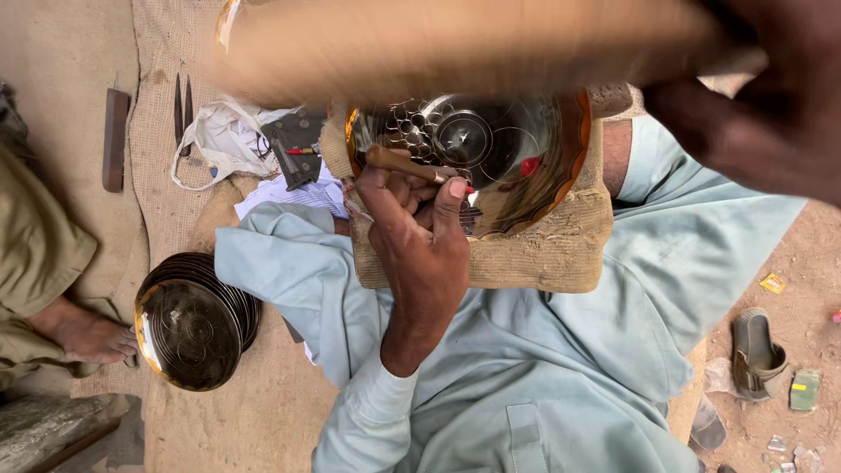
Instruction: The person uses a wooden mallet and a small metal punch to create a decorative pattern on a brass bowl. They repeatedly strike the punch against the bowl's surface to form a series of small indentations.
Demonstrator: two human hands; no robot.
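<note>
Already, my left hand (420, 236) pinched a slim metal punch (407, 164) against the shiny round engraved brass plate (491, 149), circles covering only part; my right hand (771, 96) clenched a blurred wooden mallet (455, 44).

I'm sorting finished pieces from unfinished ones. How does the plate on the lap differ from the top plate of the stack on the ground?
The lap plate rests tilted on a cushion, with the left hand pressing a tool to it; the stack's top plate lies untouched. The lap plate looks shinier, the stack plate darker. Both are round, gold-rimmed and patterned with circles.
</note>
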